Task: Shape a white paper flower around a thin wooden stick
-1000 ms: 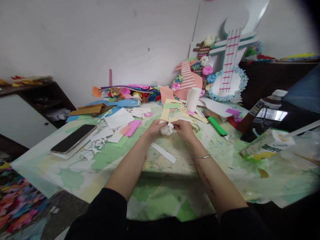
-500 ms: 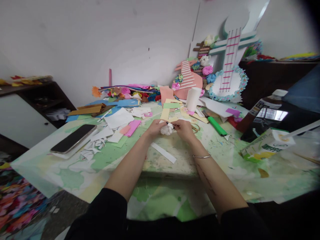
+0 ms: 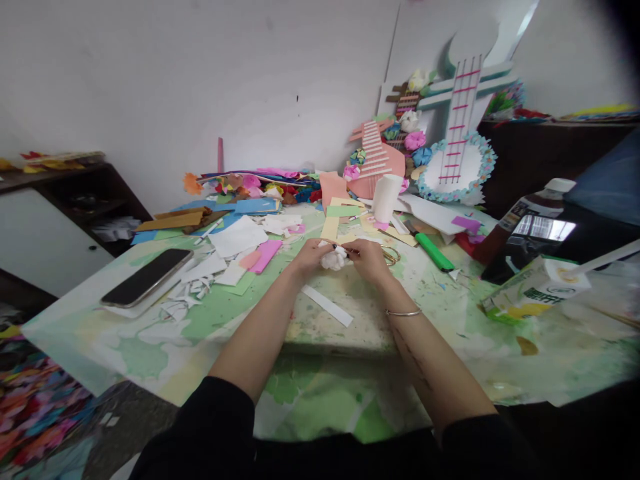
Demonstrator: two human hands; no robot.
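A small white paper flower (image 3: pixel 333 260) is held between my two hands above the middle of the table. My left hand (image 3: pixel 311 257) pinches its left side, fingers closed. My right hand (image 3: pixel 367 258) grips its right side with thumb and fingers together. Just below the hands, a white paper strip (image 3: pixel 328 306) lies slanted on the table. Gold-handled scissors (image 3: pixel 391 255) rest beside my right hand, partly hidden by it. Farther right is a green utility knife (image 3: pixel 434 252).
The patterned tablecloth (image 3: pixel 145 360) carries a phone (image 3: pixel 147 277) and white paper scraps (image 3: pixel 193 288) at left. A white roll (image 3: pixel 387 199) stands behind my hands. At right are a drink carton (image 3: pixel 537 291) and a bottle (image 3: pixel 530 210). Paper guitars (image 3: pixel 456 160) lean behind.
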